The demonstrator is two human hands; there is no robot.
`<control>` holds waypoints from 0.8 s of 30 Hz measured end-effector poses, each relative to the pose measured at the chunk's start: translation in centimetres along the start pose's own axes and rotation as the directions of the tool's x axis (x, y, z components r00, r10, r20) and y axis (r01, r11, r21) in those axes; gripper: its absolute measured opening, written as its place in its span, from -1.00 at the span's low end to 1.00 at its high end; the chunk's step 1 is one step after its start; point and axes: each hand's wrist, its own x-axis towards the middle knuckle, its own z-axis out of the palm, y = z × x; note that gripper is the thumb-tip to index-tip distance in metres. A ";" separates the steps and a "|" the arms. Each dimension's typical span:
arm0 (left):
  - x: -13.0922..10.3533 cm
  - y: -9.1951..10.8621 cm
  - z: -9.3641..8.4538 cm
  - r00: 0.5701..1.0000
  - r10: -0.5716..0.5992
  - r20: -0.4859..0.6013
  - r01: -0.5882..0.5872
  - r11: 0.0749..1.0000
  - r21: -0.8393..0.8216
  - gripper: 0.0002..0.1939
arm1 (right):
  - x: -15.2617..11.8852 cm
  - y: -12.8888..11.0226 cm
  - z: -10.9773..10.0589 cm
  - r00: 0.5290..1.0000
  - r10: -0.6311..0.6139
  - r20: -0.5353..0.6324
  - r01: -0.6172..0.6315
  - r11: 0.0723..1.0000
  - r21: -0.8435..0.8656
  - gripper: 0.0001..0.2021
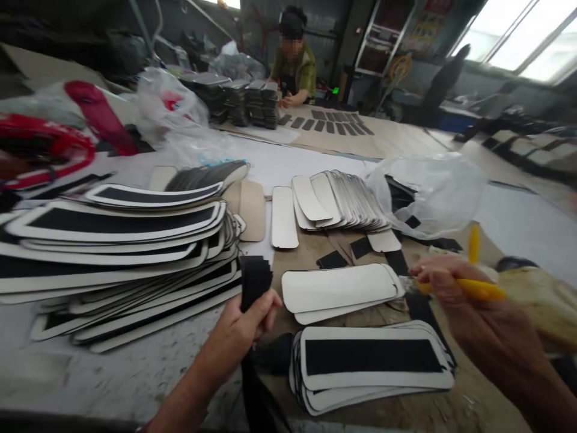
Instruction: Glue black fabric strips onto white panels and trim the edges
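My left hand (252, 319) is closed around a bundle of black fabric strips (256, 279), whose long ends hang below the fist. My right hand (464, 307) grips a yellow-handled tool (484, 290); its working end is blurred near the right end of a white panel (340, 287). A second white panel lies partly under that one. Closer to me sits a stack of white panels, the top one bearing a black rectangle (372, 356). Small black pieces (332, 260) lie beyond the white panel.
Large black-and-white panels (121, 221) are piled at left. Narrow white panels (345, 201) lean in a fanned row beyond my hands, beside a clear plastic bag (444, 192). A yellow stick (474, 242) stands at right. Across the table, a person (295, 66) works near stacked dark pieces (252, 102).
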 end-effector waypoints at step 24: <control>-2.3 4.3 3.2 0.966 0.014 0.258 -0.044 0.993 0.109 -0.73 | 2.3 -6.7 5.3 0.856 -0.211 0.472 -0.067 0.860 0.506 -0.78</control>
